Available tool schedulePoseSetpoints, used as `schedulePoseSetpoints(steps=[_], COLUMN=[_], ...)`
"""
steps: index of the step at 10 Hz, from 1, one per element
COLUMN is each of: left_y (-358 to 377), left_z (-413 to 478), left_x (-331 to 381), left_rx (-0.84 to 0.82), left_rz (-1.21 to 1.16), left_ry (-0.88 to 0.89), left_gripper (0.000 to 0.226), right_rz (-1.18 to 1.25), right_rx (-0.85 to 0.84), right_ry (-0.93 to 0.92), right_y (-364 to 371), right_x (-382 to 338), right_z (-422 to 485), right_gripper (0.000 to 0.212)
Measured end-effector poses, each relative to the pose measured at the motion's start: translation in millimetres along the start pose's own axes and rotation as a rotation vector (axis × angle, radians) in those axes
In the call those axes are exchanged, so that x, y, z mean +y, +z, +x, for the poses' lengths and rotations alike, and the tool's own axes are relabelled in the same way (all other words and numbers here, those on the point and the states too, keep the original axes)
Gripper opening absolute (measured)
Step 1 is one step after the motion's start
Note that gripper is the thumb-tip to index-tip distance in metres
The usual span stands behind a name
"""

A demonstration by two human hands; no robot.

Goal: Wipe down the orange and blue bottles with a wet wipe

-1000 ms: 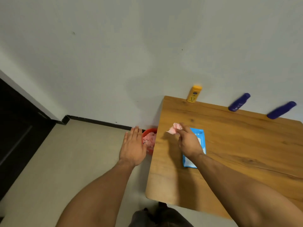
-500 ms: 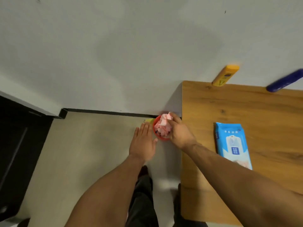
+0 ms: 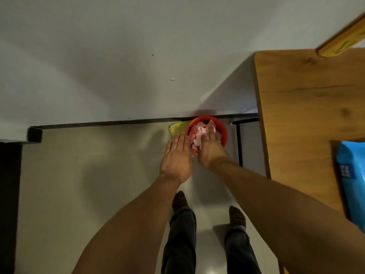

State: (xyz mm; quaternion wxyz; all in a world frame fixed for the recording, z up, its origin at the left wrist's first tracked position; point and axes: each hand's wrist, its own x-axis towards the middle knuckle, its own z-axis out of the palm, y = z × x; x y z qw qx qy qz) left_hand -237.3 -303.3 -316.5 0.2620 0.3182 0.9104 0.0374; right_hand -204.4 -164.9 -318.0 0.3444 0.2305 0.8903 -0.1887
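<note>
My right hand [image 3: 210, 150] reaches down into a red bin [image 3: 224, 135] on the floor, its fingertips pinching a crumpled pink wipe [image 3: 203, 131] on top of the other wipes there. My left hand [image 3: 177, 159] hovers flat with straight fingers just left of the bin, holding nothing. The orange bottle [image 3: 341, 42] stands at the table's far corner, top right, cut by the frame edge. A blue wet wipe pack [image 3: 350, 184] lies on the wooden table [image 3: 296, 115] at the right edge. No blue bottle is in view.
The bin stands against the wall's black skirting, beside a black table leg [image 3: 239, 143]. A yellow sheet [image 3: 177, 128] lies behind the bin. My feet and legs [image 3: 181, 234] stand on the pale floor below. A dark doorway is at the far left.
The view has tilted down and left. My right hand carried the pink wipe off the table and lowered it into the red bin. My left hand stayed flat beside the bin.
</note>
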Motion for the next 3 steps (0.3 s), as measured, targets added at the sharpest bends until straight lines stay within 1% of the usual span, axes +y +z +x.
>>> schedulePoseSetpoints(steps=[1, 2, 3], left_y=[15, 17, 11], left_z=[5, -7, -19], left_x=[-5, -6, -2], left_rx=[-0.043, -0.090, -0.084], left_rz=[-0.012, -0.028, -0.029], left_ry=[-0.005, 0.000, -0.009], left_gripper=[0.069, 0.070, 0.071], right_rz=[0.053, 0.135, 0.130], right_rx=[-0.005, -0.031, 0.036], right_ry=[0.057, 0.085, 0.080], right_y=[3, 2, -3], right_x=[1, 2, 1], right_z=[11, -1, -17], right_gripper=[0.090, 0.080, 0.082])
